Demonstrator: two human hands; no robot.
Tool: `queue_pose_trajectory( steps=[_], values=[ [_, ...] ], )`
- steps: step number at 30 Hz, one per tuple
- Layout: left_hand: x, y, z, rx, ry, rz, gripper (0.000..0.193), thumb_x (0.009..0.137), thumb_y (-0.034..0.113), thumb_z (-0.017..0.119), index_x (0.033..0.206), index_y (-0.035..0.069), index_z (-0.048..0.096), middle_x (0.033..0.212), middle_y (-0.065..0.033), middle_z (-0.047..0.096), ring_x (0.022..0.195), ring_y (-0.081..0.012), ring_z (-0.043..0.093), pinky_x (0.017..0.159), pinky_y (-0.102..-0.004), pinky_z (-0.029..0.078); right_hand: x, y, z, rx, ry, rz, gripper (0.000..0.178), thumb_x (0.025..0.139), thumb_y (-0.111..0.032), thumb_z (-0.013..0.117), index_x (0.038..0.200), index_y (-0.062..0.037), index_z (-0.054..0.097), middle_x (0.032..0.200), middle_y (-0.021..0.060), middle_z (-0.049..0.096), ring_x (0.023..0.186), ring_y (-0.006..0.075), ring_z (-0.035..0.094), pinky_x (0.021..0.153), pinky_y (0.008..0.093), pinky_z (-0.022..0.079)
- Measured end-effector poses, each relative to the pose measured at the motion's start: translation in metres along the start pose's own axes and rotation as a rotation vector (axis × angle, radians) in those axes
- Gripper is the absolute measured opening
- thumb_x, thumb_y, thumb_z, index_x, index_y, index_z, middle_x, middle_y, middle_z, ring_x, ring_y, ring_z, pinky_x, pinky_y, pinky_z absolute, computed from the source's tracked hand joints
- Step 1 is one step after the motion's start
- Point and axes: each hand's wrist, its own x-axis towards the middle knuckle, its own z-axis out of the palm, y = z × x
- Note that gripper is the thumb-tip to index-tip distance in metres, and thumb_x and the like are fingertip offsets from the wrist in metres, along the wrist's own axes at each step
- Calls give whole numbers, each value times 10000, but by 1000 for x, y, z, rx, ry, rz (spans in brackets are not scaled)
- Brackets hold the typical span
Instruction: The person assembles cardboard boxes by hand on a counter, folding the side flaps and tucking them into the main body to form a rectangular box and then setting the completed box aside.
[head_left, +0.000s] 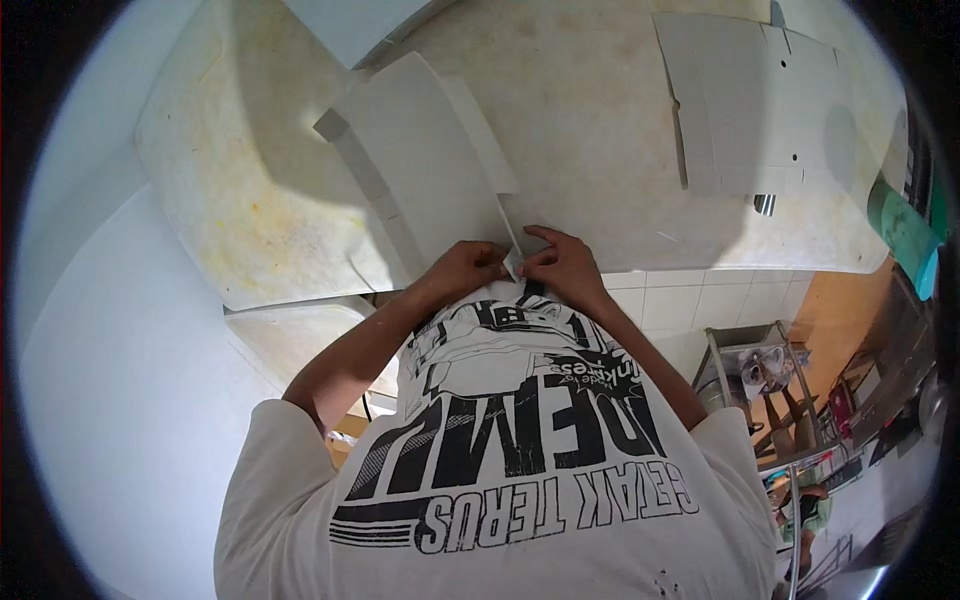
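A pale grey cardboard blank point(420, 150) with raised side flaps lies across the table in front of me, its near end at my body. My left hand point(468, 266) is closed on that near end, fingertips pinched together. Close beside it, my right hand point(563, 268) pinches a small folded flap point(513, 262) of the same cardboard between thumb and fingers, its index finger raised a little. The fingertips of both hands nearly meet at this corner. Part of the near edge is hidden behind the hands.
A stained cream table point(590, 120) spreads ahead. Flat cut cardboard sheets point(730, 110) lie at the far right, with a small shiny metal piece point(764, 205) by their near edge. A white box point(360, 25) stands at the back. A metal rack point(765, 390) is at lower right.
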Motion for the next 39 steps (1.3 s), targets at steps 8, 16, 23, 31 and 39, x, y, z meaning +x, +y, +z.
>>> queue_pose_trajectory(
  steps=[8, 16, 23, 31, 39],
  values=[
    [-1, 17, 3, 63, 57, -28, 211, 818, 172, 557, 878, -21, 619, 760, -64, 622, 698, -99, 533, 669, -258, 431, 3, -14, 6, 25, 183, 4, 448, 676, -133, 682, 1096, -28, 567, 760, 120, 668, 705, 175, 646, 667, 280, 500],
    [10, 4, 10, 157, 251, 166, 237, 777, 219, 592, 851, 6, 662, 693, -79, 626, 622, -113, 548, 592, -273, 440, -3, 8, 19, -197, 390, -403, 175, 747, -145, 643, 867, -33, 584, 885, 107, 607, 681, 263, 628, 639, 347, 500],
    [11, 11, 26, 148, 340, 131, 260, 794, 233, 592, 858, -8, 665, 710, -70, 642, 633, -110, 550, 606, -269, 445, -16, 5, 20, -576, 451, -553, 119, 743, -140, 608, 742, -22, 602, 1008, 88, 536, 682, 303, 608, 622, 404, 496],
    [19, 6, 30, 210, 330, 248, 232, 811, 204, 592, 881, -4, 668, 790, -99, 663, 683, -133, 581, 642, -283, 458, -17, 15, 27, -600, 575, -553, 162, 729, -149, 604, 665, 0, 600, 1058, 64, 533, 643, 299, 610, 610, 406, 498],
    [23, 10, 26, 364, 241, 169, 256, 803, 214, 559, 886, -8, 657, 802, -99, 653, 684, -159, 583, 653, -294, 467, -22, 25, 33, -454, 620, -572, 146, 697, -132, 640, 688, 3, 585, 1074, 75, 518, 643, 301, 608, 611, 408, 496]
  ],
)
